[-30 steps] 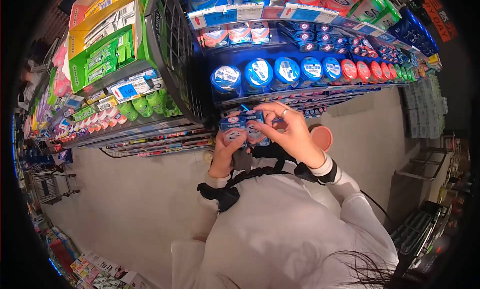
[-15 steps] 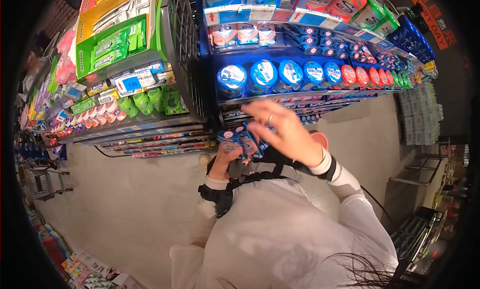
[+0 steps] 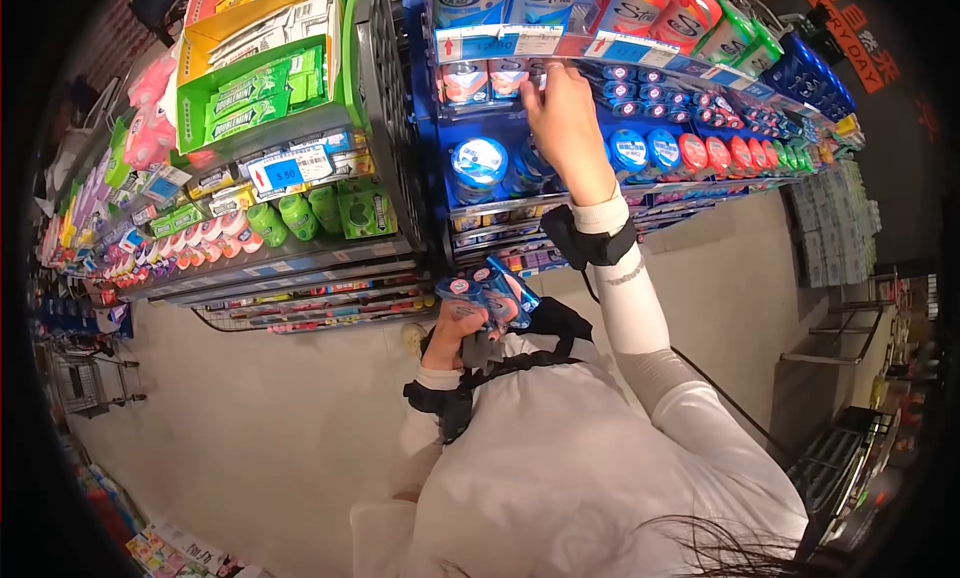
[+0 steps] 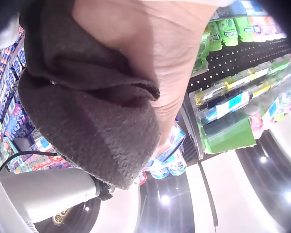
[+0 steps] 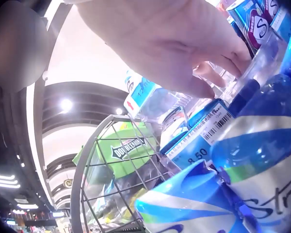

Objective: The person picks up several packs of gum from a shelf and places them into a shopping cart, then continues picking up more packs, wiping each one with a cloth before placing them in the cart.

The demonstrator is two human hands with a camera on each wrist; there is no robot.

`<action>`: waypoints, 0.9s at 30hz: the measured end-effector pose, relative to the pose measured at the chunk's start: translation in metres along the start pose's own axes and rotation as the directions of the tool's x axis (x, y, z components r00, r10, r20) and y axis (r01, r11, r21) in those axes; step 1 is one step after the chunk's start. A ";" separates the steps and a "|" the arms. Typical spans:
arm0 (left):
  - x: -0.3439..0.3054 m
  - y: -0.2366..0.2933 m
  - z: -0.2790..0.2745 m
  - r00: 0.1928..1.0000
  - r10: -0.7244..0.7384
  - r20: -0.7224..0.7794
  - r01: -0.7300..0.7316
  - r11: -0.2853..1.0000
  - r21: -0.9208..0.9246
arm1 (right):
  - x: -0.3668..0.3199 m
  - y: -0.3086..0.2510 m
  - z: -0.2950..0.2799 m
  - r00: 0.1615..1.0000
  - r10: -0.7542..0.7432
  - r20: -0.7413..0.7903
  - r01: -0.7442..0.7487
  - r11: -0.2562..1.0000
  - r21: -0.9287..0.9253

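Left hand (image 3: 455, 326): clenched round a cluster of small blue-and-pink packs (image 3: 490, 288), held low by the chest, below the shelves.
Right hand (image 3: 562, 108): raised to the top shelf (image 3: 640, 50), fingertips (image 5: 203, 90) bent against its clear front; I cannot tell whether they pinch anything.
Shelf packs (image 3: 487, 80): just left of the right hand.

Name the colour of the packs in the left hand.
The packs are blue with pink and white; head view best.

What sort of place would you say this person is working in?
Most likely a supermarket's gum and sweets aisle: printed price tags front the stock, blue-lidded tubs stand in rows, what looks like a trolley stands further along, and the left hand holds gum packs.
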State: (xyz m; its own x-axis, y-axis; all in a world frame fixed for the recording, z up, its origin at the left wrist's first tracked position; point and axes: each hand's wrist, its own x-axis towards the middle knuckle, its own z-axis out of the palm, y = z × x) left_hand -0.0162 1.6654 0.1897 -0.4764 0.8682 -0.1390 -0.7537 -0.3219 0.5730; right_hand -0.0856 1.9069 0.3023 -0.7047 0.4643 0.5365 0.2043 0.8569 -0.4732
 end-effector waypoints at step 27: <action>0.004 0.000 0.005 0.994 -0.055 -0.096 0.066 0.991 0.112 | 0.009 -0.009 0.013 0.995 0.038 -0.091 -0.028 0.994 0.110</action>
State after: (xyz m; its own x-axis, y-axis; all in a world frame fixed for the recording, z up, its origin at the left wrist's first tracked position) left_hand -0.0158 1.6709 0.1936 -0.4753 0.8443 -0.2473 -0.7279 -0.2194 0.6496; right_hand -0.1026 1.9001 0.3026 -0.6319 0.5151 0.5791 0.1484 0.8138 -0.5619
